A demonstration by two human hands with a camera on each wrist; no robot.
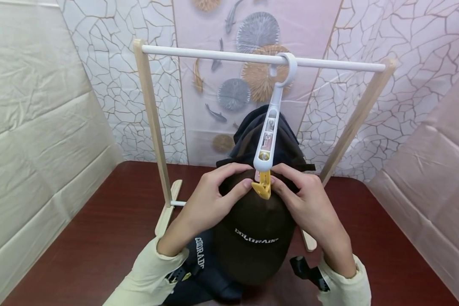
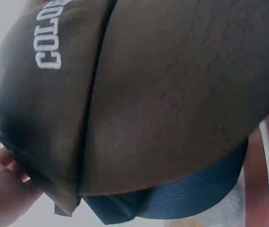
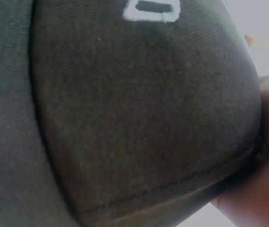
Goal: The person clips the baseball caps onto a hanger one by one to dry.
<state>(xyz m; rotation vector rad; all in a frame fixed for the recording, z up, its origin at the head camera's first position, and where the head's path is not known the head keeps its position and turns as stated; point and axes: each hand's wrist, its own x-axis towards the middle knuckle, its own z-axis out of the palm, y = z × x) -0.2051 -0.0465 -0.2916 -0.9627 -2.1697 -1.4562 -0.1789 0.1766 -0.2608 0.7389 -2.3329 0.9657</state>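
A dark brown cap [image 1: 256, 216] with white COLORADO lettering hangs brim toward me, below a white clip hanger [image 1: 269, 131]. My left hand [image 1: 214, 191] pinches the top of its crown from the left, thumb beside the yellow clip [image 1: 264, 187] at the hanger's lower end. From the other side my right hand [image 1: 310, 199] pinches the crown, its thumb touching the clip. The cap's brim [image 2: 172, 94] fills much of the left wrist view, with part of the left hand [image 2: 4, 184] at the edge. In the right wrist view, the right hand [image 3: 252, 194] is blurred beside the crown.
The hanger hooks over the white rod [image 1: 214, 54] of a wooden-legged rack [image 1: 153, 119] on the dark red table [image 1: 80, 238]. A navy cap [image 1: 204, 259] is below the brown one at left. Behind the hanger are more dark caps [image 1: 248, 131]. Cloth walls surround the table.
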